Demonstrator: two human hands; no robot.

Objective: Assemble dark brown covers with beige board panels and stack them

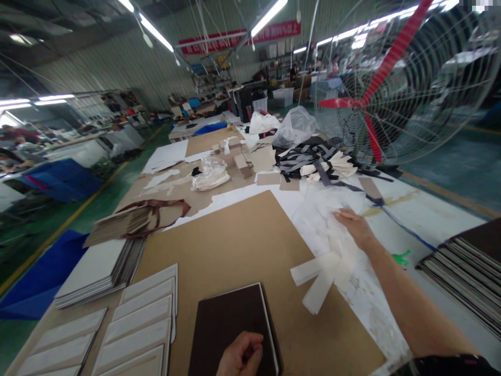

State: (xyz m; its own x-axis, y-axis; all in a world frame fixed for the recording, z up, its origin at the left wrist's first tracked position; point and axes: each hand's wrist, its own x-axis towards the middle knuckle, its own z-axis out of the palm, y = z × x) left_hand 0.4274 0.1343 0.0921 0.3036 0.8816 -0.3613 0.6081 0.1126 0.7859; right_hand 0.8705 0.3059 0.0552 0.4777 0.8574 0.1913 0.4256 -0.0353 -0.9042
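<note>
My left hand (241,355) is at the bottom, over a dark brown rectangular panel (223,318) with pale edges. Its fingers are curled in, and nothing sticks out of them. The panel lies on a large tan board (242,245). My right hand (354,225) is stretched out to the right, its fingers closed together beside crumpled translucent sheeting (319,203). Something small may be at its fingertips, too blurred to name. Just left of and below that hand, several off-white strips (321,282) lie fanned across the board's right edge.
Overlapping pale panels (136,318) and a panel stack (94,269) lie at left. Another dark stack (469,277) stands at right. Black and cream strips (313,159) and a clear plastic bag (295,127) are farther back, near a large caged fan (391,83).
</note>
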